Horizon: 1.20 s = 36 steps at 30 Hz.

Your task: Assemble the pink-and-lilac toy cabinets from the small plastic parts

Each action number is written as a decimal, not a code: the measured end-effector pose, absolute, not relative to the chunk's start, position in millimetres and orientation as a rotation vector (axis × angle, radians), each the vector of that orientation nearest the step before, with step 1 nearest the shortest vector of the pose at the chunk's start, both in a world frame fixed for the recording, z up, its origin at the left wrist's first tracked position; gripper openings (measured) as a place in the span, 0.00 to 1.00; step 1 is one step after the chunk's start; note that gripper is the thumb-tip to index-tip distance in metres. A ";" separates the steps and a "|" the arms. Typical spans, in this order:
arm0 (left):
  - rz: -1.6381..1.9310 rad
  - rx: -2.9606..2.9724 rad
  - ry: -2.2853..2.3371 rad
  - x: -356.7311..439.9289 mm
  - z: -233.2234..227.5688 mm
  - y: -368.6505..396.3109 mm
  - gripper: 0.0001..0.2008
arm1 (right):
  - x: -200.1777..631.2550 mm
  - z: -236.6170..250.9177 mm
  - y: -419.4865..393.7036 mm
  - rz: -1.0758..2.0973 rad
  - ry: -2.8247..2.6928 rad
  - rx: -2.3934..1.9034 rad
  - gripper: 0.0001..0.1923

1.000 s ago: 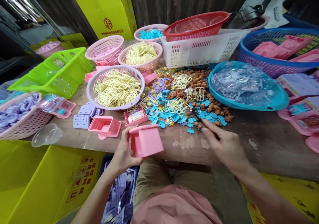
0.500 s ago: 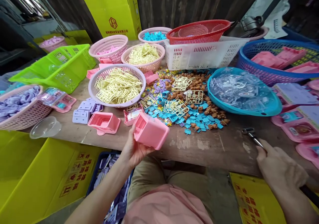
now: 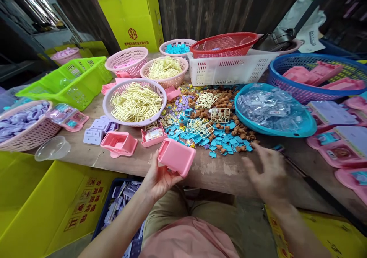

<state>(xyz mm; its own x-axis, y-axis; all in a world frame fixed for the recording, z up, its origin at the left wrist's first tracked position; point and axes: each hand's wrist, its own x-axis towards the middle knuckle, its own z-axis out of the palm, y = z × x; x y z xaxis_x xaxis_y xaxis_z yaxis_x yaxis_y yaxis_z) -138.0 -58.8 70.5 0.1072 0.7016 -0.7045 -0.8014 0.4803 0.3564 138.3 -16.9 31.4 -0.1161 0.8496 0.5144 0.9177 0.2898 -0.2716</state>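
Two hands are in my view, and only the left hand (image 3: 160, 179) bears a load: the pink box (image 3: 177, 156). I see its thumb along the box's left side and its fingers curled under the near side, pressed to it. The box is tilted above the near edge of the table (image 3: 212, 169), its longer side seeming to run left to right.

My right hand (image 3: 269, 179) is off to the right, well apart from the box, blurred, fingers spread, with nothing visible between them. The tool (image 3: 315, 189) lies just right of it, long axis slanting from far left to near right; whether they touch, I cannot tell. Blue pieces (image 3: 226, 139) sit to the far left of those fingers.
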 end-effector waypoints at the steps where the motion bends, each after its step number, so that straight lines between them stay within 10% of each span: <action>1: 1.105 -0.142 0.947 -135.3 70.9 -59.8 0.25 | 114.6 35.9 -22.1 -0.014 -2.063 -1.438 0.27; 5: 1.039 -0.045 0.976 -131.9 67.5 -69.7 0.29 | 33.8 47.3 -36.5 0.356 -2.203 -1.094 0.44; 14: 1.160 0.514 1.178 -166.0 45.3 -75.9 0.27 | 2.6 47.9 -38.5 1.297 -1.859 -1.064 0.27; 24: 0.292 1.166 1.692 -221.8 69.9 -13.4 0.24 | 243.1 11.2 -3.9 -0.321 -1.864 -2.273 0.14; 36: -0.098 1.737 2.018 -187.9 72.4 -22.0 0.32 | 105.3 54.3 -38.2 0.721 -2.173 -1.431 0.11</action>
<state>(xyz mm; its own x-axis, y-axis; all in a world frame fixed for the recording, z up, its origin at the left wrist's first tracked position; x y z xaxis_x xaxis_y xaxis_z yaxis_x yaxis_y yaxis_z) -187.9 -22.0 72.4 -0.0861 0.9154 -0.3932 0.9492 0.1953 0.2467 105.3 -38.2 54.3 -0.3693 0.9263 0.0745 0.6983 0.3295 -0.6355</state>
